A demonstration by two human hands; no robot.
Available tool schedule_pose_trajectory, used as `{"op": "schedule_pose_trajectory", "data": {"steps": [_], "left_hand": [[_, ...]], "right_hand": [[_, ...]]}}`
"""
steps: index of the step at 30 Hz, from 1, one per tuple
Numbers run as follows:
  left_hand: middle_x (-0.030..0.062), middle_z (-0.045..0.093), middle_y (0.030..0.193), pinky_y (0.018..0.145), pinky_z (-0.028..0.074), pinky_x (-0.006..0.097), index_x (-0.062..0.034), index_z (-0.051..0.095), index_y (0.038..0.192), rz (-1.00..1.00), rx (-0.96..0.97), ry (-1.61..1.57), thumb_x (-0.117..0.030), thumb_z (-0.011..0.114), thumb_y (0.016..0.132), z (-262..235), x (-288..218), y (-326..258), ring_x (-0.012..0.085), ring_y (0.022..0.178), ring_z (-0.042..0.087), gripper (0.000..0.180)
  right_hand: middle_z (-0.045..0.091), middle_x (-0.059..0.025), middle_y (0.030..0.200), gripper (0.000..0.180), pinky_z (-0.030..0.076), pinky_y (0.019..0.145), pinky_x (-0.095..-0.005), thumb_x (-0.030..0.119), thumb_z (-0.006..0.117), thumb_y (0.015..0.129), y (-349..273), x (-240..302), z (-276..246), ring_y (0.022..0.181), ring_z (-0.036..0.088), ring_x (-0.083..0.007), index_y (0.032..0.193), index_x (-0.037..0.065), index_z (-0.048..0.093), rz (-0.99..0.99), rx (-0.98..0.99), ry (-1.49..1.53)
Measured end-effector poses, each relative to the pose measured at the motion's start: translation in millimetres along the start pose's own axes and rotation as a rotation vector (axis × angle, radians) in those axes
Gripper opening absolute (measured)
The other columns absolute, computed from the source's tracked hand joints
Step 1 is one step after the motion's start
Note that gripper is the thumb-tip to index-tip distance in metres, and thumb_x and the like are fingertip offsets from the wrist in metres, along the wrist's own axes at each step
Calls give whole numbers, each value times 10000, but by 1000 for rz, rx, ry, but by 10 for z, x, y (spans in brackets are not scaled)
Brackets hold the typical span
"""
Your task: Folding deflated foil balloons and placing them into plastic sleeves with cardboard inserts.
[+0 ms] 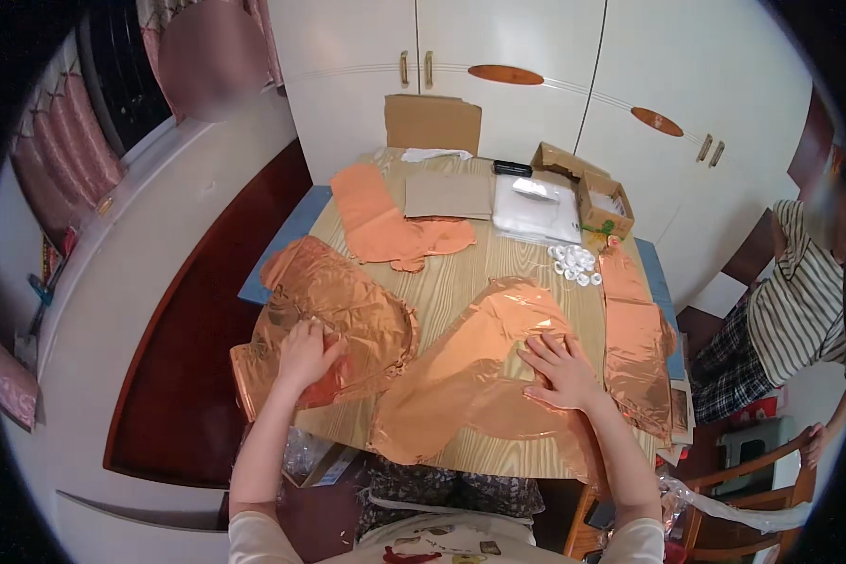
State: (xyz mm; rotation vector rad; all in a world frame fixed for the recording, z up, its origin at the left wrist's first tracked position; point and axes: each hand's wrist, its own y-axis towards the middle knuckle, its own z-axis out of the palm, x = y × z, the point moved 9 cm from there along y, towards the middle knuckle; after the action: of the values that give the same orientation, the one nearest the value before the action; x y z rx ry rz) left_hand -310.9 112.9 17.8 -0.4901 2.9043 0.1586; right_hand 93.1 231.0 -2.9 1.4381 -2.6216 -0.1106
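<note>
Several flat copper-coloured foil balloons lie on the wood-grain table. My left hand (306, 357) rests on a crinkled, shiny foil balloon (352, 299) at the table's left side, its thumb apart from the fingers. Under my right hand (566, 372) is a second foil balloon (442, 381), curved and smoother, spread across the near middle of the table. The right hand's fingers are spread flat on it. Part of this balloon hangs over the front edge by my right forearm.
Further back lie an L-shaped foil balloon (367, 216), a cardboard sheet (448, 195), clear plastic packets (536, 211), a small open box (606, 202) and small white rings (573, 263). Another foil balloon (636, 343) lies at right. A person in a striped shirt (799, 301) stands by a wooden chair (757, 479).
</note>
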Motion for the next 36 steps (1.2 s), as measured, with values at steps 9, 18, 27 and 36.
{"op": "schedule_pose_trajectory", "data": {"steps": [9, 18, 27, 36], "left_hand": [[225, 399, 1417, 1111, 220, 562, -21, 453, 1338, 173, 6, -43, -599, 632, 800, 282, -394, -65, 393, 1360, 323, 810], [216, 253, 1515, 1133, 110, 615, -93, 382, 1431, 331, 184, 6, -513, 741, 695, 175, -638, -393, 417, 1432, 167, 920], [214, 115, 1571, 1090, 219, 655, -279, 254, 1506, 120, 515, 234, -265, 771, 624, -122, -1, -1017, 572, 1389, 78, 1023], [136, 56, 1600, 1089, 354, 537, -438, 209, 1486, 205, 676, 237, -86, 773, 599, 54, 276, -937, 579, 1362, 184, 1109]], "right_hand": [[402, -70, 1490, 723, 147, 1138, -579, 642, 503, 855, -53, -30, -12, 1380, 341, -349, 1430, 210, 433, 6, -11, 11], [389, -64, 1498, 731, 137, 1143, -582, 650, 508, 845, -64, -55, -7, 1393, 320, -338, 1428, 214, 433, 9, -8, 19], [389, -62, 1498, 747, 129, 1144, -588, 651, 522, 831, -79, -73, -2, 1392, 322, -337, 1430, 216, 429, 3, -4, 16], [400, -66, 1489, 743, 158, 1134, -592, 642, 535, 827, -82, -49, -18, 1383, 338, -336, 1422, 206, 441, -14, -18, 13]]}}
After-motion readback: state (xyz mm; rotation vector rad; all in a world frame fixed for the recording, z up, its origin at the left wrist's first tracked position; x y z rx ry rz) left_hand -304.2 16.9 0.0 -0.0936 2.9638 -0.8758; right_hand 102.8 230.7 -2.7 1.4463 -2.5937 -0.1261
